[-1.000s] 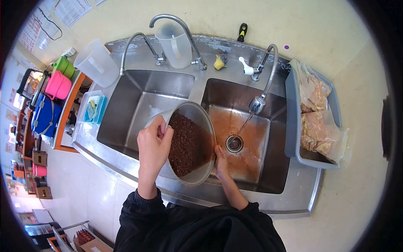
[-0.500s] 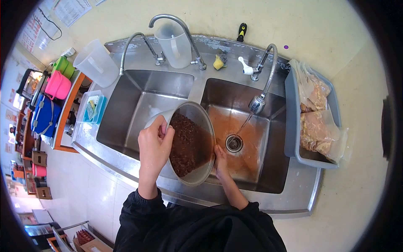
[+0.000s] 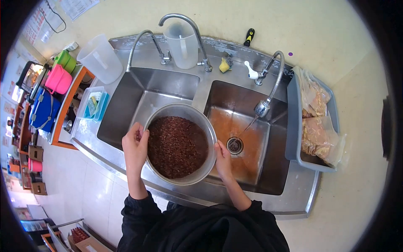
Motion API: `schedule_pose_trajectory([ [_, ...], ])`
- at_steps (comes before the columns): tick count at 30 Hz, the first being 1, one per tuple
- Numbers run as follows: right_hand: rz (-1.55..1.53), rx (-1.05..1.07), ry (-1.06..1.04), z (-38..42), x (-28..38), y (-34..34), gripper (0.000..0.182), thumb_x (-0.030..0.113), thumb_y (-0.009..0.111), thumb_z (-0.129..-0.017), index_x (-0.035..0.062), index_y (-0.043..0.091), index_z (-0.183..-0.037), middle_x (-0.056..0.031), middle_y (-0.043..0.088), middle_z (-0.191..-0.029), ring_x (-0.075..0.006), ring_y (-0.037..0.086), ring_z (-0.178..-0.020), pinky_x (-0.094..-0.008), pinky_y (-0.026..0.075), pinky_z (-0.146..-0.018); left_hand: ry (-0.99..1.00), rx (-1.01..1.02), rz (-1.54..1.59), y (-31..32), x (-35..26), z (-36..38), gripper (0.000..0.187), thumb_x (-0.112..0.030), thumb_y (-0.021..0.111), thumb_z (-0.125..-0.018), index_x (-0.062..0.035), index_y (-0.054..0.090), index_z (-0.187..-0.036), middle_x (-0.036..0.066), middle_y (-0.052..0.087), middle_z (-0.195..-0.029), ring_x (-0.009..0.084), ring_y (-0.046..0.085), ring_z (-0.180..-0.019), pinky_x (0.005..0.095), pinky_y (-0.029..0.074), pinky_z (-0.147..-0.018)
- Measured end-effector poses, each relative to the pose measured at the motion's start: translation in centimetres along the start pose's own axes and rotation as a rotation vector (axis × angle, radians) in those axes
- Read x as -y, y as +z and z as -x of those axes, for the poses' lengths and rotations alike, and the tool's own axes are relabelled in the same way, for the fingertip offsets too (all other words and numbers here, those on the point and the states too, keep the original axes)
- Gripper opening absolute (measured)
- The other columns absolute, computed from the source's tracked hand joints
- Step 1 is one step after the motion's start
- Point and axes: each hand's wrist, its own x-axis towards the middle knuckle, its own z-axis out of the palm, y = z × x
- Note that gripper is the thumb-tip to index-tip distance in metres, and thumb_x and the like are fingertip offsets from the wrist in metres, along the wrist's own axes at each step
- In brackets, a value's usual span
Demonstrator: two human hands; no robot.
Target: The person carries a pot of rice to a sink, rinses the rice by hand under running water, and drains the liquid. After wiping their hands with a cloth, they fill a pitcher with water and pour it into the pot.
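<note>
A round metal pot (image 3: 212, 133) is held nearly level over the divider between two sinks. Dark reddish-brown grains (image 3: 176, 147) cover its bottom, with a little murky liquid at the right side. My left hand (image 3: 135, 147) is closed on the pot's left rim, thumb on top. On the right rim, my right hand (image 3: 223, 159) grips with the thumb up and the fingers mostly under the pot. Reddish-brown water coats the right sink (image 3: 252, 168) around its drain (image 3: 234, 145). A thin stream runs from the spray faucet (image 3: 262, 108) above it.
The left sink (image 3: 119, 111) lies beyond the pot. Behind stand a clear pitcher (image 3: 182, 48), another pitcher (image 3: 100, 61), a curved faucet (image 3: 197, 33) and a yellow sponge (image 3: 225, 65). A grey bin (image 3: 293, 126) with bagged food (image 3: 317, 132) is at right, a blue container (image 3: 100, 110) at left.
The pot has gone from tilted toward the right sink to nearly level, and its grains have spread out. My left hand has moved left and slightly down with the rim.
</note>
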Motion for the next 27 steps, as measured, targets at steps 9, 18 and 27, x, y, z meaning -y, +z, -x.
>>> schedule_pose_trajectory([
  [9, 0.266, -0.27, -0.125, -3.3, -1.6, -10.5, 0.028, 0.018, 0.043, -0.09, -0.0009, 0.055, -0.106, -0.0122, 0.061, -0.094, -0.0181, 0.056, -0.088, -0.0292, 0.042, -0.079, -0.008, 0.305, 0.17, 9.4, 1.7, 3.2, 0.018, -0.01, 0.053, -0.081, -0.0007, 0.04, -0.073, 0.013, 0.043, -0.052, 0.024, 0.046, -0.046, 0.0342, 0.036, -0.046],
  [18, 0.812, -0.403, -0.041, -7.9, -6.1, -20.5, 0.023, 0.018, 0.046, -0.087, 0.0065, 0.057, -0.104, -0.0191, 0.061, -0.089, -0.0322, 0.06, -0.082, -0.0375, 0.045, -0.071, 0.0, 0.452, 0.019, 25.9, 4.7, 4.4, 0.013, -0.011, 0.05, -0.082, -0.0011, 0.043, -0.078, 0.021, 0.053, -0.061, 0.0408, 0.054, -0.063, 0.0456, 0.041, -0.055],
  [27, 0.984, -0.104, 0.078, -9.7, -18.1, -22.3, 0.028, 0.008, 0.046, -0.082, 0.0076, 0.048, -0.11, -0.0229, 0.057, -0.086, -0.0409, 0.055, -0.079, -0.0466, 0.042, -0.068, -0.292, 0.625, -0.293, 35.3, 14.6, 6.4, 0.022, -0.011, 0.047, -0.081, -0.0015, 0.049, -0.102, 0.025, 0.059, -0.083, 0.0412, 0.056, -0.082, 0.0475, 0.045, -0.072],
])
